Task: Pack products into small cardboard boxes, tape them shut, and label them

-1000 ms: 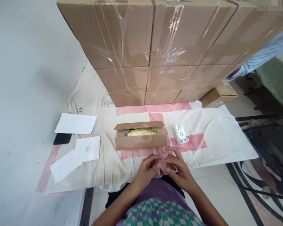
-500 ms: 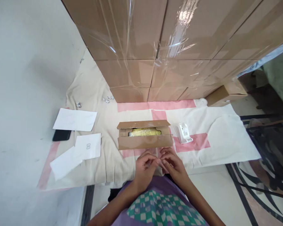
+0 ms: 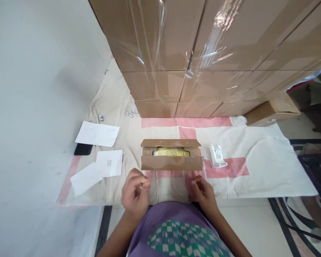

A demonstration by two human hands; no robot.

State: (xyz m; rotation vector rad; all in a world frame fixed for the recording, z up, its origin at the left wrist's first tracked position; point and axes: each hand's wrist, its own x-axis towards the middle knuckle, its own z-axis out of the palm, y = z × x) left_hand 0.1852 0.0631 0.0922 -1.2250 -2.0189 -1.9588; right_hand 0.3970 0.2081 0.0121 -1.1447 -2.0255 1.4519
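Note:
An open cardboard box (image 3: 172,163) lies lengthwise on the cloth in front of me, its long flaps parted. Inside shows a yellow printed item (image 3: 173,152), mostly hidden by the flaps. Close to the box's near left corner, my left hand (image 3: 135,194) is closed in a pinch. My right hand (image 3: 205,195) is also pinched, lower and near the box's right end. Whatever the fingertips hold, if anything, is too small or too clear to make out. A white tape dispenser (image 3: 216,157) stands just right of the box.
Tall stacked cartons (image 3: 160,85) wrapped in clear film stand behind. White papers (image 3: 109,163) and a black phone (image 3: 82,149) lie at left, with several small silvery bits (image 3: 130,114) farther back. A smaller carton (image 3: 273,110) and a white roll (image 3: 239,120) sit at back right.
My hands were together with fingertips meeting in front of the box; now they are apart, the left moved leftward, the right slightly rightward. The view has shifted a little; the box stays put.

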